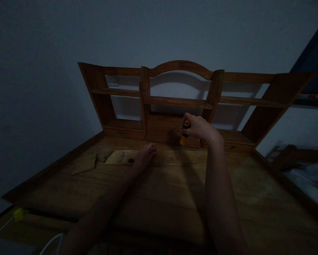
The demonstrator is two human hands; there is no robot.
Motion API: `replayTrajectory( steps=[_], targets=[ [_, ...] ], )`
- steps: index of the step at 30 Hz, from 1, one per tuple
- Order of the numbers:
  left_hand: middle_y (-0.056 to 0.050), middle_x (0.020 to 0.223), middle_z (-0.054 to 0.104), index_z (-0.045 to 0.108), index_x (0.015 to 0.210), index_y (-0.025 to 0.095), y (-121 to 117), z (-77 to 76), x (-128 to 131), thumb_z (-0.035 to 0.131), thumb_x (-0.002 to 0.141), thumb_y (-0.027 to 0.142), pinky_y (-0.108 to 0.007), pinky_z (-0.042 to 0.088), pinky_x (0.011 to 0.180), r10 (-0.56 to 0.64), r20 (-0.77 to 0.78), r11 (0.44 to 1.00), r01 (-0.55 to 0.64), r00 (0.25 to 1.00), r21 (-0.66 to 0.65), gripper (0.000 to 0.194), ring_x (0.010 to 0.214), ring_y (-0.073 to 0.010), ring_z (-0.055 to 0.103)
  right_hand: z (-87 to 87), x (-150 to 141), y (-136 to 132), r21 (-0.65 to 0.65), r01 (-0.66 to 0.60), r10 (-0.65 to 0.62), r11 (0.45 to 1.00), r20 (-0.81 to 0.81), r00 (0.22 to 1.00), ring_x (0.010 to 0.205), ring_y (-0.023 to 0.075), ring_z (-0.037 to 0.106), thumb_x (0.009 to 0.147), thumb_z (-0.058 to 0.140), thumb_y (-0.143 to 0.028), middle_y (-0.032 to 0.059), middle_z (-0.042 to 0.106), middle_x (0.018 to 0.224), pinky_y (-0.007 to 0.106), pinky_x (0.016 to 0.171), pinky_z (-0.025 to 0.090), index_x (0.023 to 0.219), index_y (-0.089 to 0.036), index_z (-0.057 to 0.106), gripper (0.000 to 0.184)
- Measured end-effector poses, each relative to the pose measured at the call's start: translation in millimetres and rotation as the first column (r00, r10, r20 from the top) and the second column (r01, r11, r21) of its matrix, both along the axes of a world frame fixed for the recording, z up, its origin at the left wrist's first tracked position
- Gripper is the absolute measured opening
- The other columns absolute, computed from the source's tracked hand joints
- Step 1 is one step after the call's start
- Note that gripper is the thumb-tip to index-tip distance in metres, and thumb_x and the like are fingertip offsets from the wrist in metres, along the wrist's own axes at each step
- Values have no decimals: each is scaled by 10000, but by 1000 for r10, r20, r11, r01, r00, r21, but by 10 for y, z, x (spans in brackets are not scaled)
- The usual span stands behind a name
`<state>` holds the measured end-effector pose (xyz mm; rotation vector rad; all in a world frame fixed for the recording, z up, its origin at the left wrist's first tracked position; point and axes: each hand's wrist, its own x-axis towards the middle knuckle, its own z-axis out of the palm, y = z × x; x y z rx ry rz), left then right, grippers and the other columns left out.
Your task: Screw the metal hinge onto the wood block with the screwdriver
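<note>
Head camera is showing the right hand (197,125) grasping a screwdriver (183,140) with a black-and-yellow handle, the fingers wrapping around its upper part. The screwdriver is standing slightly tilted, its shaft pointing down at a wooden plank (166,157) and its tip seemingly touching it. This long plank is lying crosswise on the wooden tabletop (159,194), in front of a shelf unit (178,102). The left hand (145,154) is resting on the plank, left of the screwdriver, its fingers curling inward; whether they are gripping anything, I cannot tell in the dim light. A smaller wood piece (85,164) is lying near the plank's left end. A dark spot (131,160) is marking the plank just beside the left hand.
</note>
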<state>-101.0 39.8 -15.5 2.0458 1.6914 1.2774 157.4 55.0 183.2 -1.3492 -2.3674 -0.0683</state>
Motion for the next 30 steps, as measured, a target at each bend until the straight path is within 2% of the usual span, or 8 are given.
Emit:
replayTrajectory(
  steps=[6,9,13,20,23,26,28,30],
  targets=[
    [-46,1072,677,602,1175,234,-2,-37,-2,628,795,120,-340,500,861,-18,-41,1000,18,999,1,397,959,-209,636,7,14,10,-16,0,0,1000,-6,1000,843,226,613,746,689,-355,76,645,936,309,685,418,1021,-213,550,339],
    [-35,1013,679,610,1166,229,-4,-25,12,634,803,137,-314,503,821,-7,-23,1000,7,1000,22,375,900,-191,639,6,18,14,-11,2,-2,1000,2,1000,857,225,610,750,687,-370,76,641,940,308,696,416,1038,-209,551,357],
    [-2,881,664,555,1272,245,-22,42,44,648,818,172,-279,499,760,19,33,996,-21,999,86,469,796,-162,630,-1,17,10,4,7,-7,1000,17,1000,855,212,603,760,683,-374,66,637,948,295,688,409,1043,-205,549,356],
    [1,800,698,644,1163,250,-120,142,103,702,803,280,-275,507,711,62,86,994,-69,994,87,366,724,-171,656,2,16,12,-4,12,-12,1000,13,1000,858,199,594,754,697,-362,60,631,955,287,702,412,1052,-203,547,369],
    [-10,842,722,657,1130,253,-103,103,125,714,786,336,-282,522,706,27,210,998,-40,977,58,358,742,-179,678,6,17,17,-12,8,-8,1000,7,1000,853,195,599,754,703,-353,57,635,955,284,699,411,1038,-204,549,356],
    [-45,842,732,661,1096,198,-5,92,72,738,737,393,-295,536,696,-36,438,999,35,898,10,415,757,-196,690,9,13,12,-7,3,-3,1000,-4,1000,840,193,604,753,706,-340,50,642,941,278,680,406,1007,-206,551,327],
    [-79,836,737,680,1024,148,78,144,-70,779,666,409,-313,541,727,-30,574,998,55,818,-26,454,788,-215,692,11,7,5,-1,0,0,1000,-7,1000,833,193,606,751,706,-329,45,647,926,276,670,402,1006,-205,550,323],
    [-107,893,742,706,934,128,135,243,-336,815,598,405,-333,536,800,23,637,998,20,770,-60,449,844,-229,689,11,3,1,2,0,0,1000,-4,1000,816,190,606,754,700,-326,45,649,918,276,660,399,1023,-204,550,331]
  ],
)
